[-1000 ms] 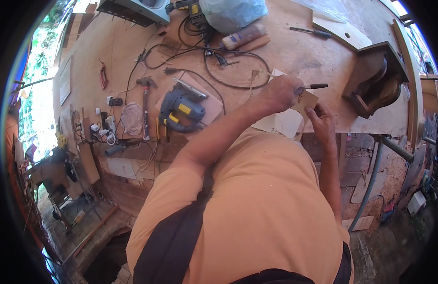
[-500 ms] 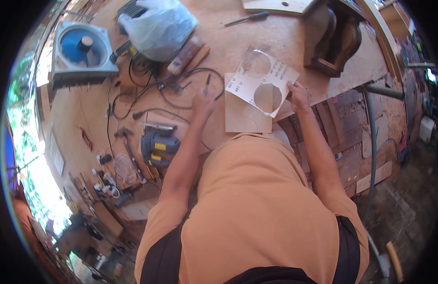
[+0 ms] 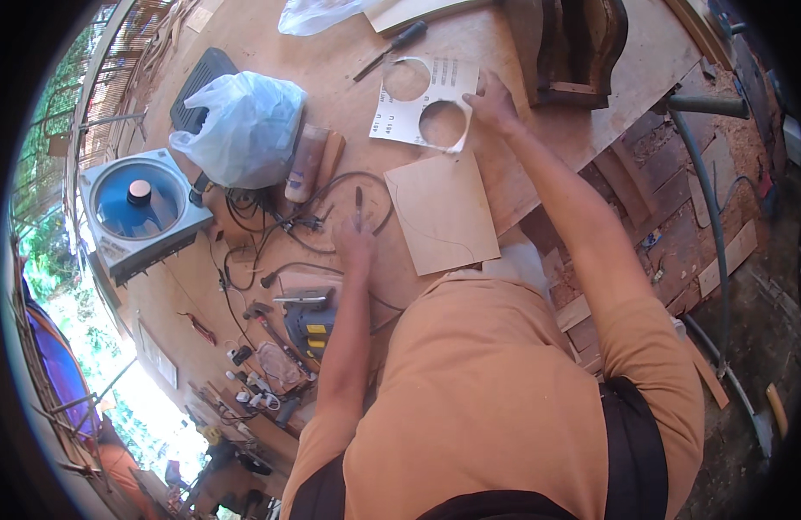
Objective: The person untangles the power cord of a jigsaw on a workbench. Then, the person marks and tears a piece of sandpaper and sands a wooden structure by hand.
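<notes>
A dark, slim pen (image 3: pixel 359 199) stands up from my left hand (image 3: pixel 355 238), which is closed around it above the workbench. My right hand (image 3: pixel 494 102) grips the right edge of a sandpaper sheet (image 3: pixel 457 80), its white printed back facing up and two round holes cut through it. Nearer to me lies a thin rectangular wooden board (image 3: pixel 439 204) with a curved line drawn across it. Part of its near edge meets my shirt.
A jigsaw (image 3: pixel 309 328) and a hammer (image 3: pixel 275 334) lie left of my left forearm. Cables (image 3: pixel 309 221) coil beside a stuffed plastic bag (image 3: pixel 244 126) and a blue speaker (image 3: pixel 139 204). A screwdriver (image 3: pixel 400 43) and dark carved wooden piece (image 3: pixel 578 52) are at the far side.
My right hand has carried the sandpaper sheet off the board, farther away from me, so the board's drawn curve shows. The whole view has shifted; my left hand still holds the pen.
</notes>
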`<state>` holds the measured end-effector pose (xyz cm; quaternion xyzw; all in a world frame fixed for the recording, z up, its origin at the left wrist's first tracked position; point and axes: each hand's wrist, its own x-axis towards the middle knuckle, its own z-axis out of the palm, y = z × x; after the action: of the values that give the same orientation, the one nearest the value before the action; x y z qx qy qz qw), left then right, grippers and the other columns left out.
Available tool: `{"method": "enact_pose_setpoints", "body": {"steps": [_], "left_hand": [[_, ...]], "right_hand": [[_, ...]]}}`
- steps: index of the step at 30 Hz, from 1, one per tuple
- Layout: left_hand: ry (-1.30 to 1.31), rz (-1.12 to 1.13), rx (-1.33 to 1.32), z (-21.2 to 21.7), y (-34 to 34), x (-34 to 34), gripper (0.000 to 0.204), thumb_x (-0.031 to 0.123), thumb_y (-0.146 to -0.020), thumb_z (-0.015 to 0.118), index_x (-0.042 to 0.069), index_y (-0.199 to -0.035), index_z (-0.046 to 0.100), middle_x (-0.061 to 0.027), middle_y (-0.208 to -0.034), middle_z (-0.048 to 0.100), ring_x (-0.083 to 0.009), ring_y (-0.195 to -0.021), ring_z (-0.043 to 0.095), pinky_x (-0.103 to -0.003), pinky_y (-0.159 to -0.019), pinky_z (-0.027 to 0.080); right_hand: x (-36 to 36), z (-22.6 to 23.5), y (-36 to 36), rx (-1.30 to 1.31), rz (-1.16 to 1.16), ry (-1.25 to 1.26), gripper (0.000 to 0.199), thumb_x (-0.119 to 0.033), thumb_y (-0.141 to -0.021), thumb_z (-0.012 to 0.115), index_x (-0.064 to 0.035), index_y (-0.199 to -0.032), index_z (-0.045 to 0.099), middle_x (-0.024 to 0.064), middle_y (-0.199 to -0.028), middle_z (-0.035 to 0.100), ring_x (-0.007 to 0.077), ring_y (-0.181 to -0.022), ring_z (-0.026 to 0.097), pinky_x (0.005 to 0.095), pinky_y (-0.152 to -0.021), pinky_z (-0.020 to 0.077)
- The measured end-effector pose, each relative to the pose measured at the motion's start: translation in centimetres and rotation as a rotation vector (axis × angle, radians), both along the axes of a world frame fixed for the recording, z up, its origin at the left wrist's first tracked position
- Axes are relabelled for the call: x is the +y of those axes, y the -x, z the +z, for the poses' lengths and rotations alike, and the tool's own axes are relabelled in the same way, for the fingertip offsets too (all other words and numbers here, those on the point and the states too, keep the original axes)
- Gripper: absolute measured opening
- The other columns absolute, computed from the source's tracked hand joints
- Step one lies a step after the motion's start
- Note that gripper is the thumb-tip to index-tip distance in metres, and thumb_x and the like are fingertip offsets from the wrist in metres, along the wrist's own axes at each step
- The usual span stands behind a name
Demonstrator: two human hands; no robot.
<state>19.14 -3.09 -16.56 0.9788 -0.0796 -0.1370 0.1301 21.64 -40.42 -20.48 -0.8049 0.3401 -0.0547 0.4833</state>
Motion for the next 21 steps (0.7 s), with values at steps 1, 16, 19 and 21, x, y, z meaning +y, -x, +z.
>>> {"method": "enact_pose_setpoints", "body": {"steps": [1,16,19,21], "left_hand": [[-0.033,0.008,0.013,0.3,-0.5,-0.3,0.029,0.011,-0.079,0.061,-0.003,-0.104,0.060,-0.0241,-0.100,0.060,-0.0407,-0.092,0.057,-0.047,-0.082,0.046],[0.366,-0.393,-0.227,-2.0,-23.0,-16.6,0.027,0.009,-0.078,0.064,0.003,-0.104,0.064,-0.0178,-0.097,0.064,-0.0355,-0.086,0.061,-0.043,-0.076,0.048],[0.337,-0.460,-0.270,-4.7,-26.2,-20.1,0.024,0.011,-0.079,0.063,0.005,-0.102,0.066,-0.0177,-0.095,0.064,-0.0354,-0.087,0.062,-0.043,-0.077,0.049],[0.195,-0.526,-0.200,-5.8,-27.1,-21.5,0.024,0.012,-0.079,0.062,0.007,-0.102,0.067,-0.0184,-0.094,0.064,-0.0352,-0.089,0.062,-0.043,-0.078,0.049]], "right_hand": [[-0.1,-0.3,-0.4,0.039,-0.024,-0.045,0.051,-0.019,-0.082,0.067,-0.0049,-0.128,0.049,0.0129,-0.106,0.064,0.0291,-0.097,0.062,0.0394,-0.084,0.0483],[-3.8,-5.9,-1.2,0.038,0.449,0.802,0.053,-0.044,-0.085,0.056,-0.0191,-0.131,0.050,0.0065,-0.143,0.039,0.0298,-0.133,0.033,0.0494,-0.106,0.0277],[-4.0,-5.9,-1.4,0.134,0.455,0.758,0.056,-0.048,-0.086,0.052,-0.0232,-0.136,0.045,0.0044,-0.147,0.033,0.0258,-0.138,0.024,0.0498,-0.111,0.0181],[-4.2,-6.0,-1.5,0.127,0.445,0.746,0.057,-0.048,-0.086,0.052,-0.0228,-0.136,0.045,0.0041,-0.148,0.031,0.0252,-0.139,0.023,0.0494,-0.112,0.0169]]}}
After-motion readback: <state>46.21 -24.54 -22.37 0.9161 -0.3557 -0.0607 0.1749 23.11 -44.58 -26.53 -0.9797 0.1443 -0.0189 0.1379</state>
